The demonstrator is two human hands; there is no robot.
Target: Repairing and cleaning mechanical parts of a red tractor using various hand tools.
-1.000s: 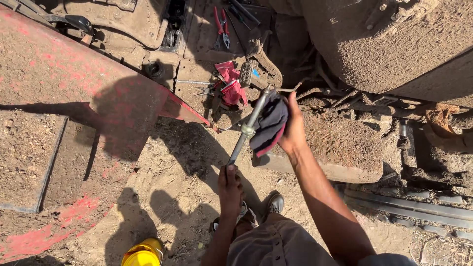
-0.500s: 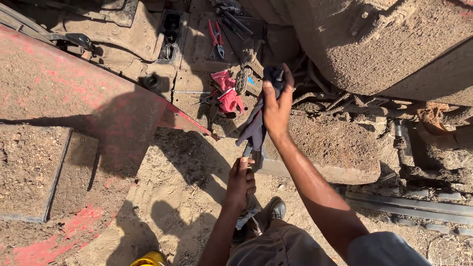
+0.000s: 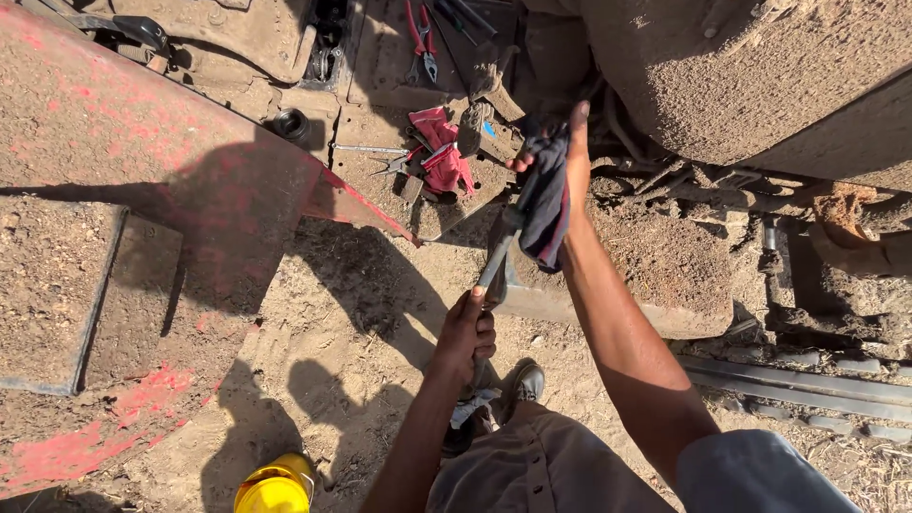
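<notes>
My left hand (image 3: 467,332) grips the lower end of a long grey metal tool (image 3: 494,271) that slants up and to the right. My right hand (image 3: 562,157) holds a dark blue cloth (image 3: 546,204) wrapped around the upper part of that tool, fingers stretched up along it. The tool's top end is hidden under the cloth. Both arms reach forward from my lap over dusty ground.
Red-handled pliers (image 3: 423,33), a red rag (image 3: 442,152) and small hand tools lie on a dirty metal plate ahead. A worn red metal panel (image 3: 142,171) fills the left. Mud-caked machinery (image 3: 760,76) stands at the right. A yellow container (image 3: 275,489) sits at the bottom left.
My right hand has slid the cloth up along the tool, away from my left hand. The left hand keeps its grip on the lower end.
</notes>
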